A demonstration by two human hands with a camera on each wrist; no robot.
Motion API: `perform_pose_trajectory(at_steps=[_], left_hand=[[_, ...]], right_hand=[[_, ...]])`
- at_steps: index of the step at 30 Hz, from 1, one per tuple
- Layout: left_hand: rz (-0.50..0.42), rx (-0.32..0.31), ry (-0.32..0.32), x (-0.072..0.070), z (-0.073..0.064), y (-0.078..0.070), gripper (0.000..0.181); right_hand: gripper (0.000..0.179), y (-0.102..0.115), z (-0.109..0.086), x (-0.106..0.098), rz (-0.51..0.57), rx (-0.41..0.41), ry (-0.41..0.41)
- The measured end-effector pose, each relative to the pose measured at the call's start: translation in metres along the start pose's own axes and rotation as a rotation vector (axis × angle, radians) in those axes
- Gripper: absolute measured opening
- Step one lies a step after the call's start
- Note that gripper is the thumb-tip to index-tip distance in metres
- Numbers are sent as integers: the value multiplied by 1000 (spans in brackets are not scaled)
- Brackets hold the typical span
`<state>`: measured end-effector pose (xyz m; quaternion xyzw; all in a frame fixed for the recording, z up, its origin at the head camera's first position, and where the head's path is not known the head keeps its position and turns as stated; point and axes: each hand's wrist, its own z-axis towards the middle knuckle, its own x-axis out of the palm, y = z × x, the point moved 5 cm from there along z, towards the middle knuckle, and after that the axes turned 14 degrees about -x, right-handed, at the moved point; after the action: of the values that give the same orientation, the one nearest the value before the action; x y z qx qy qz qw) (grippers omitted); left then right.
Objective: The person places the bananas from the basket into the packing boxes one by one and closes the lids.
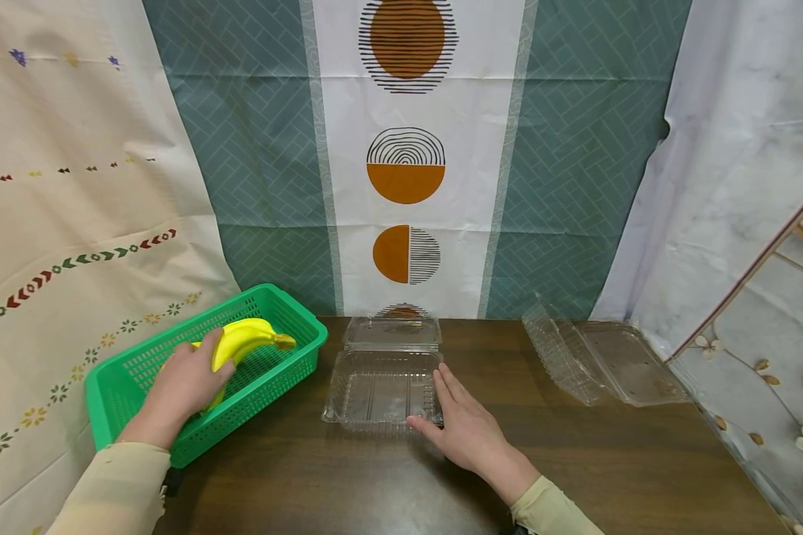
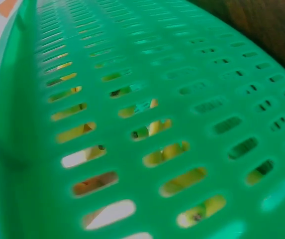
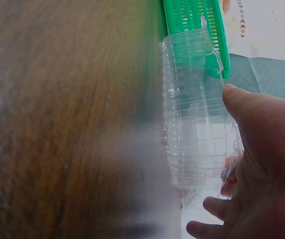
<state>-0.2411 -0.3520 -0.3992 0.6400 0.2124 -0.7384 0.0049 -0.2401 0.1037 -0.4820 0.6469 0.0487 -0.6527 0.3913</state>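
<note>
A bunch of yellow bananas (image 1: 244,338) is in the green basket (image 1: 308,345), and my left hand (image 1: 186,375) grips it from above with the thumb toward the near side. In the left wrist view the slotted basket wall (image 2: 147,114) hides that hand, with bits of yellow showing through the slots. A clear plastic clamshell box (image 1: 381,386) stands with its lid folded back toward the curtain. My right hand (image 1: 468,427) rests against the box's right side, fingers straight. The right wrist view shows its thumb (image 3: 237,99) at the rim of the box (image 3: 197,109).
On the right, a second clear clamshell box (image 1: 616,364) lies opened out near the marble-patterned curtain (image 1: 743,223). The brown wooden table (image 1: 294,483) runs back to a hanging cloth (image 1: 268,186). A patterned cream cloth (image 1: 60,312) borders the basket on the left.
</note>
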Motion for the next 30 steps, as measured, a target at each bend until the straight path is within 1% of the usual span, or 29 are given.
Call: perform_pose_trajectory(at_steps=[6, 10, 16, 22, 25, 30], left_hand=[[-28, -9, 8, -9, -3, -6, 77], [-38, -6, -10, -14, -4, -12, 77], [-45, 15, -49, -19, -5, -20, 74], [-63, 18, -54, -26, -8, -28, 75], [-77, 19, -57, -29, -10, -33, 75], [-96, 45, -77, -33, -15, -46, 72]], right_hand=[[105, 0, 0, 1, 0, 2, -1], [106, -1, 0, 1, -6, 5, -1], [106, -1, 0, 2, -5, 7, 3], [106, 0, 0, 1, -6, 8, 5], [106, -1, 0, 1, -4, 11, 6], [107, -1, 1, 1, -1, 19, 7]])
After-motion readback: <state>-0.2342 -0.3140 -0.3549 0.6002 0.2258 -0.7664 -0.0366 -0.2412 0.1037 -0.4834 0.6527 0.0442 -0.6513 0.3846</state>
